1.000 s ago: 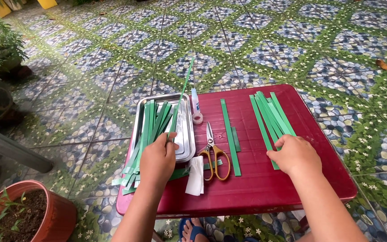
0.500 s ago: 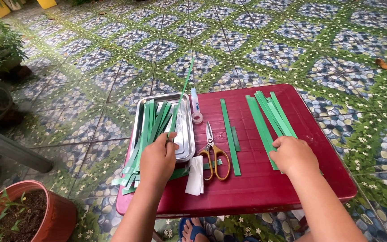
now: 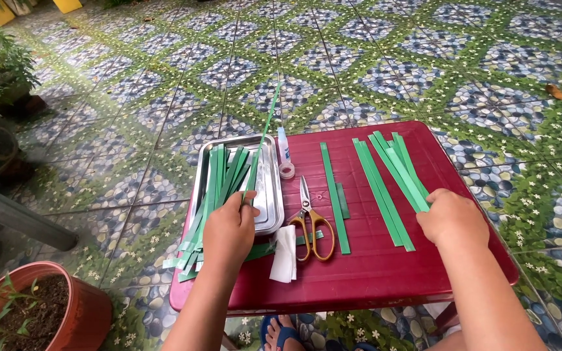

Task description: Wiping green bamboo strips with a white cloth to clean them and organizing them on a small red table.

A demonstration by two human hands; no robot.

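Green strips (image 3: 219, 185) under left hand (image 3: 229, 231), right hand (image 3: 453, 218) on others (image 3: 391, 175)

Green strips (image 3: 385, 185) at the fingers (image 3: 425, 203) lie on a dark red worktop (image 3: 372, 273); the scissors (image 3: 312, 221) have yellow handles; the floor (image 3: 164, 97) shows blue-green floral tiles.

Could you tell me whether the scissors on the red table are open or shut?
Shut: the scissors lie flat with blades together, pointing away.
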